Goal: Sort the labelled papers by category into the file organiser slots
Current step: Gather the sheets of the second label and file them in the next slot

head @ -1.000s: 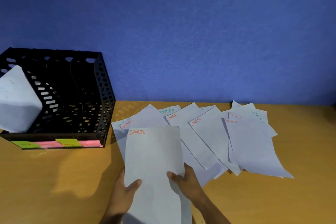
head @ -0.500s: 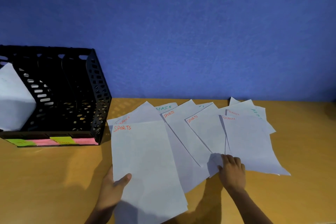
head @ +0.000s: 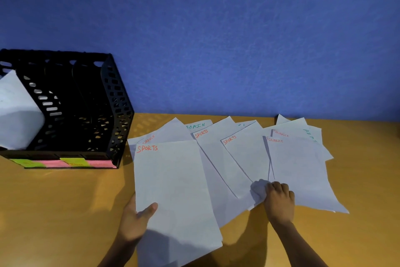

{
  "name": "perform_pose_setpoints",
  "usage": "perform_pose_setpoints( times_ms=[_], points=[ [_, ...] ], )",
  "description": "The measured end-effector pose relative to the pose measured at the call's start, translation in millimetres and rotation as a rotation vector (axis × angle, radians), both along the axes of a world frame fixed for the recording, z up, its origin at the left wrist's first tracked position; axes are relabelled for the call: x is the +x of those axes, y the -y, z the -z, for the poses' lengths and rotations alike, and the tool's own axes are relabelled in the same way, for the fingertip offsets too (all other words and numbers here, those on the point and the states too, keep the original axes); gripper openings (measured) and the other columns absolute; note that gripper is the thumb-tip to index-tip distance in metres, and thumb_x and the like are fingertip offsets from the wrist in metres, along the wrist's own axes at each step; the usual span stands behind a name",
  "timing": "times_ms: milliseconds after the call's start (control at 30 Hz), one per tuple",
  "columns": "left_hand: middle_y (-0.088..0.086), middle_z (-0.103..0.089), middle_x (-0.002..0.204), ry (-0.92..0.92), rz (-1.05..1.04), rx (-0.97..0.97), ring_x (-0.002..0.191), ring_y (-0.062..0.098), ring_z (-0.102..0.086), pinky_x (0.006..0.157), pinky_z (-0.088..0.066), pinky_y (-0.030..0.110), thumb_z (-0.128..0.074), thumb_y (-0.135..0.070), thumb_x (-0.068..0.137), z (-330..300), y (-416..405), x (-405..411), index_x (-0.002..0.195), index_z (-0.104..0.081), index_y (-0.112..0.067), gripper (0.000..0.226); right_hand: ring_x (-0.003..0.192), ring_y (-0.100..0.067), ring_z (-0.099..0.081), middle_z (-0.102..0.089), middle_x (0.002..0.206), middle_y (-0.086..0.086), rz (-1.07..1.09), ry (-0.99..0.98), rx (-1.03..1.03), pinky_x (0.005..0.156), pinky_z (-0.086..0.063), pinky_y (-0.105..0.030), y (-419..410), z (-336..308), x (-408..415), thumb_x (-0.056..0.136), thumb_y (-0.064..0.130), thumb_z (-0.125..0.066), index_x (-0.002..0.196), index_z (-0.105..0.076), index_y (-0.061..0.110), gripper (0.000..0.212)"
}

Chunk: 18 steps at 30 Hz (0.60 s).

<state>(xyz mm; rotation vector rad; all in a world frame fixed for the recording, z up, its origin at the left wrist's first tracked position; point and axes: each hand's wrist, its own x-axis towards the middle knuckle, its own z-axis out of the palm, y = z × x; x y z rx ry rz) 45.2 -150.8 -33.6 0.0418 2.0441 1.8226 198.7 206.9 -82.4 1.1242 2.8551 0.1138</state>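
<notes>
Sheets of white paper (head: 249,158) are fanned across the wooden desk (head: 65,212), overlapping one another, each marked with a handwritten category near its top edge. "SPORTS" in orange is read on three of them, "FINANCE" in orange on two at the right, and "ADMIN" in green on one toward the back; a further green label at the far right is cut off and cannot be made out.

The nearest SPORTS sheet (head: 173,191) is held at its left edge by the left hand (head: 135,219), the thumb laid across the top of the paper and the fingers hidden beneath it. Its lower part hangs toward the camera over the desk edge.

The lower corner of the third SPORTS sheet (head: 246,158) is pinched and crumpled by the right hand (head: 279,199), whose fingers are curled down onto the paper, knuckles up, forearm stretched in from the bottom right.

A black perforated file organiser (head: 112,104) stands at the left against the blue wall (head: 216,39), well apart from the hands. One white sheet (head: 17,110) leans in its leftmost slot. Green and pink sticky labels (head: 65,162) run along its front base; their writing is too small to read.
</notes>
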Motion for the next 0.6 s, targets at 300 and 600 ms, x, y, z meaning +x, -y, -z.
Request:
perform_pose_setpoints(
  times_ms=[300,600],
  points=[
    [-0.004,-0.066,0.118,-0.017,0.009,-0.021,0.111,0.019,-0.061,0.096,-0.046,0.035,-0.065,0.0,0.087,0,-9,-2,0.129,-0.053,-0.015,0.046,0.099,-0.039,-0.067,-0.075,0.104,-0.013,-0.177,-0.348,0.121,0.075,-0.052,-0.045,21,-31,-17,0.086,0.017,-0.053,0.092,-0.078,0.009,0.026],
    [-0.009,-0.067,0.115,0.064,-0.002,0.014,0.105,0.009,-0.064,0.088,-0.05,0.03,-0.061,0.002,0.089,5,-19,-10,0.123,-0.054,-0.022,0.042,0.079,-0.019,-0.068,-0.073,0.085,0.002,-0.557,-0.591,-0.048,0.075,-0.044,-0.03,128,-72,-50,0.071,0.002,-0.068,0.091,-0.076,0.014,0.025]
  ],
)
